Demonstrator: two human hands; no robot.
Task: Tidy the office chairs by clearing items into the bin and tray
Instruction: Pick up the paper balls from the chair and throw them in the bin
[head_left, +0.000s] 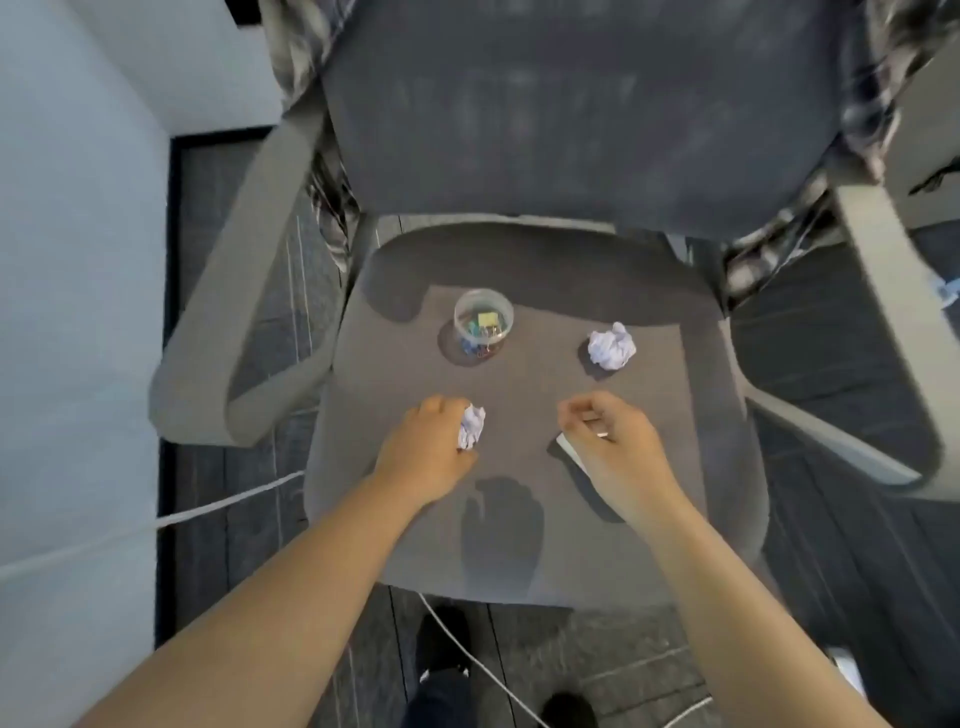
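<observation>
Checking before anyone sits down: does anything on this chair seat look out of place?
Yes: a crumpled paper ball and a clear tub of clips sit on the seat; the left hand grips another paper wad.

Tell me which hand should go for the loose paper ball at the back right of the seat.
Probably the right hand. The paper ball lies just beyond it on the same side, while the left hand already grips another crumpled paper. The right hand's fingers may be on something small, though.
</observation>
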